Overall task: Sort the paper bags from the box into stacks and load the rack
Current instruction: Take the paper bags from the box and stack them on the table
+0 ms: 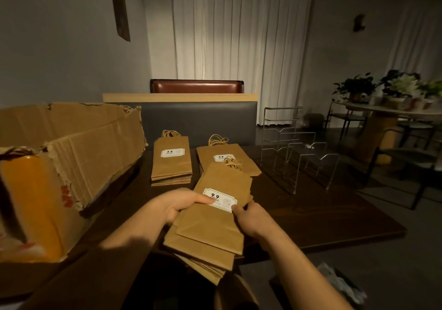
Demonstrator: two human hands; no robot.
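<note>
1. Bags: bundle of flat kraft paper bags point(210, 228) sits at the near table edge, left hand point(167, 205) and right hand point(248, 219) clamped on its sides, thumbs on the top bag's label point(219, 199).
2. Handling, my read: light, floppy, slick sheet-on-sheet; the bundle is already fanning. Grip both long edges, keep twine handles point(233, 162) clear.
3. Two sorted stacks point(171, 164) point(227, 158) lie beyond; wire rack point(296, 149) right, torn cardboard box point(59, 166) left.
4. Dark wood table point(323, 211); dim room, curtains point(239, 30) behind.

Three stacks of paper bags point(210, 226), one box point(59, 166), one rack point(299, 152), two hands.
</note>
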